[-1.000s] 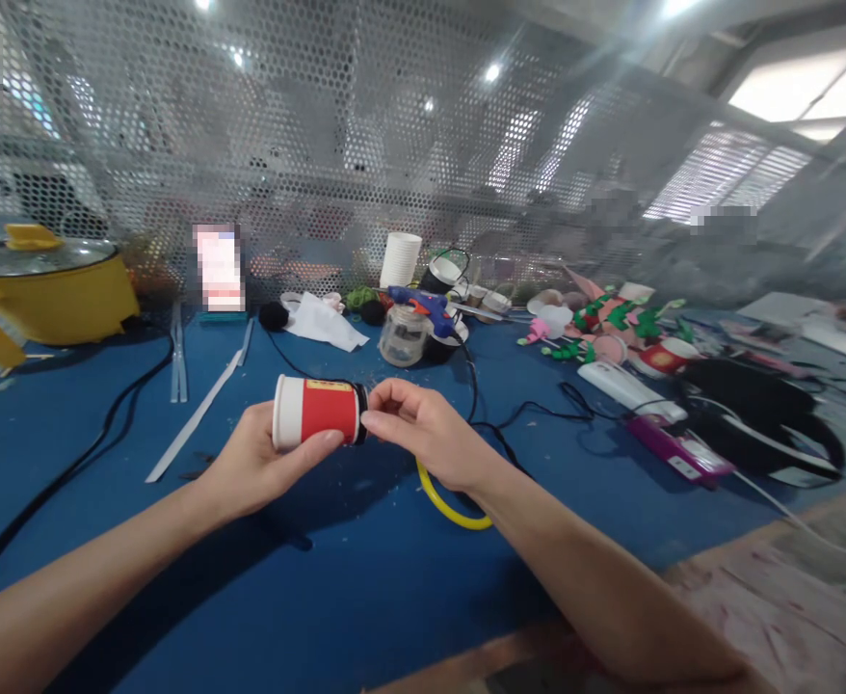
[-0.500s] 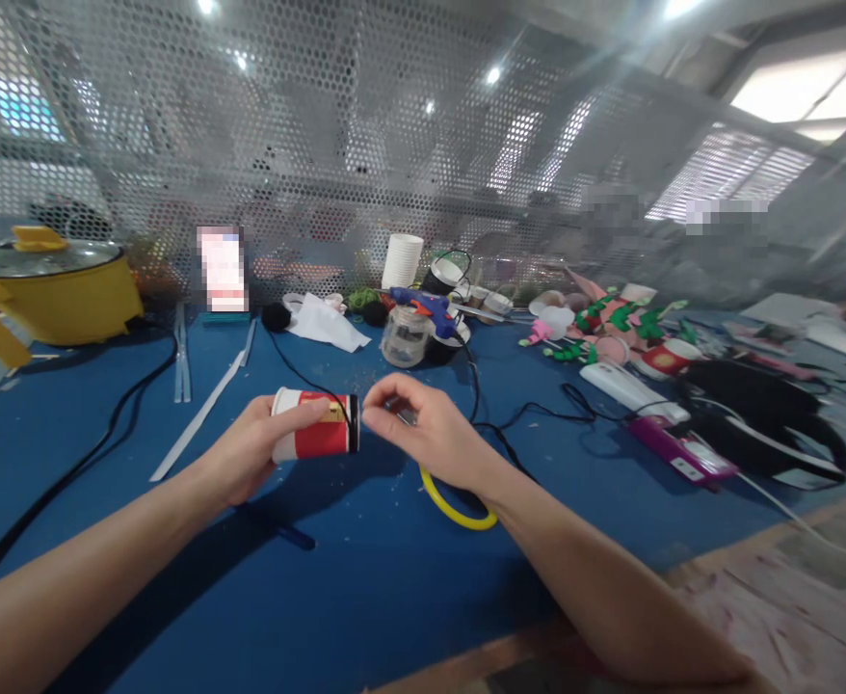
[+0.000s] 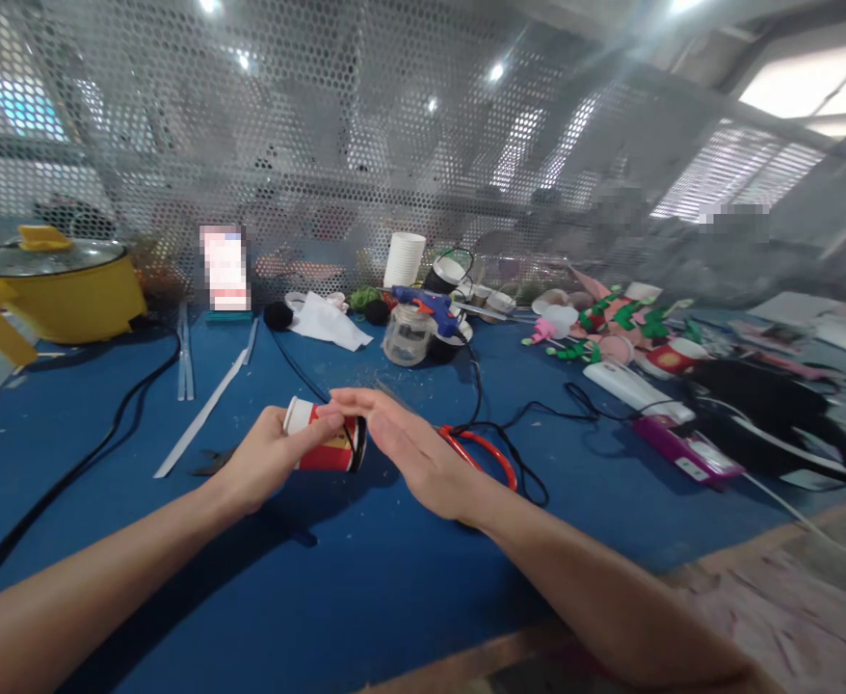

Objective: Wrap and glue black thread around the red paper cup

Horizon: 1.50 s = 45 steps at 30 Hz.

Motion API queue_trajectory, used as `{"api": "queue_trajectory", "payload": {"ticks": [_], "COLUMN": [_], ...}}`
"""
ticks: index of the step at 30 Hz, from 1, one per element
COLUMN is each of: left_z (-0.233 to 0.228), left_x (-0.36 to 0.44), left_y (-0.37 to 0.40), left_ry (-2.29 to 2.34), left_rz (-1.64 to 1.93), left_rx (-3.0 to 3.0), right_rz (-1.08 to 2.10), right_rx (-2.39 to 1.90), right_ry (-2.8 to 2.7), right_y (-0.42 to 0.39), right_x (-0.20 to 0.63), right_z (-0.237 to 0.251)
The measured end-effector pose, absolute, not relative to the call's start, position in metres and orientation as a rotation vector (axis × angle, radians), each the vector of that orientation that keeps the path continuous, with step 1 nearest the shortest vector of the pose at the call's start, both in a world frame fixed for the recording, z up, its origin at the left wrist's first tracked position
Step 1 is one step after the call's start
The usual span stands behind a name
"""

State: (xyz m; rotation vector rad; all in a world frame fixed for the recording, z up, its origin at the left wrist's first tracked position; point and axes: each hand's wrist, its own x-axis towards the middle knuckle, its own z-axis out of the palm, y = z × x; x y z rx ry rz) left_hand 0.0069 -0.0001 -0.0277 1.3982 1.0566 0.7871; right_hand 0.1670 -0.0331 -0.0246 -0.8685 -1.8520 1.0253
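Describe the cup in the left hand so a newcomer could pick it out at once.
Over the blue table, left of the view's middle, find the left hand. It holds a red-and-white paper cup sideways, with the right hand at its black-banded end. Another red cup sits far right among green-and-pink crafts; only this one is in hand.

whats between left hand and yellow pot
From left hand to yellow pot, the head view shows a dark tool, white strip, pale strips and black cable.
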Motion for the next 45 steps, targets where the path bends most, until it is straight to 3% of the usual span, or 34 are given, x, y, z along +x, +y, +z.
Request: {"api": "queue_trajectory", "payload": {"ticks": [8, 15, 22, 33, 39, 45], "left_z": [-0.034, -0.036, -0.037, -0.037, -0.038, -0.039], "left_x": [0.009, 0.009, 0.005, 0.011, 0.011, 0.009], "left_y": [-0.001, -0.006, -0.006, -0.005, -0.005, -0.005], "left_ry": [1.093, 0.941, 0.935, 1.121, 1.101, 1.014], "left_rz": [0.759, 0.680, 0.585, 0.615, 0.611, 0.641], "left_rx": [1.462, 1.417, 1.392, 1.339, 1.304, 1.369], "right_rz": [1.055, 1.763, 1.458, 1.404, 0.730, 0.961], "right_rx": [-0.990, -1.104, -0.965, -0.763, -1.257, -1.360], "right_ry": [-1.629, -1.458, -1.485, -2.061, -2.151, -2.180], "right_y": [0.016, 0.085, 0.093, 0.035, 0.040, 0.013], "right_x": [0.163, 0.123, 0.106, 0.127, 0.149, 0.167], "right_z": [-0.025, -0.032, -0.021, 0.012, 0.011, 0.005]}}
